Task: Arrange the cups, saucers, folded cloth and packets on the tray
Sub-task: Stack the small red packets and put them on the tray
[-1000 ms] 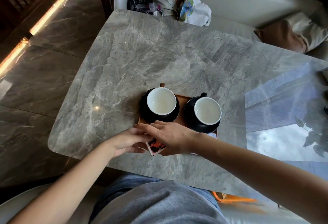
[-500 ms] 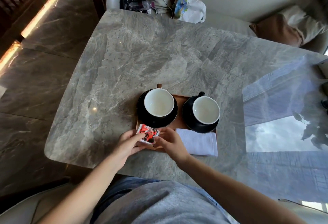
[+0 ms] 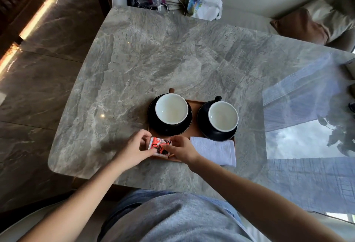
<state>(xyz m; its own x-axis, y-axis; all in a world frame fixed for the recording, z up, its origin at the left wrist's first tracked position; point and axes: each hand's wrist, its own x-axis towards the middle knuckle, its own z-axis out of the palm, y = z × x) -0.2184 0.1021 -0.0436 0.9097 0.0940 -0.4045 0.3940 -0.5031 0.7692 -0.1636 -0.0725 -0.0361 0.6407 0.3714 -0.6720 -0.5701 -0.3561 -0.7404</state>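
A brown wooden tray (image 3: 194, 113) lies near the front of the grey marble table. On it stand two white-lined black cups, the left cup (image 3: 171, 108) on a black saucer (image 3: 153, 119) and the right cup (image 3: 223, 116) on its own saucer (image 3: 203, 124). A folded white cloth (image 3: 215, 149) lies along the tray's front right. Red, white and black packets (image 3: 159, 145) sit at the tray's front left corner. My left hand (image 3: 132, 149) grips their left side and my right hand (image 3: 182, 150) pinches their right side.
The marble table (image 3: 146, 59) stretches far and left of the tray, with a glossy reflection at the right. Beyond its far edge a pale sofa holds a plastic bag (image 3: 203, 1), cables and a brown cushion (image 3: 299, 26). Floor tiles lie to the left.
A second ago both hands covered the packets and cloth at the tray's front. They have drawn apart, uncovering the cloth, and now hold the packets from either side at the front left corner.
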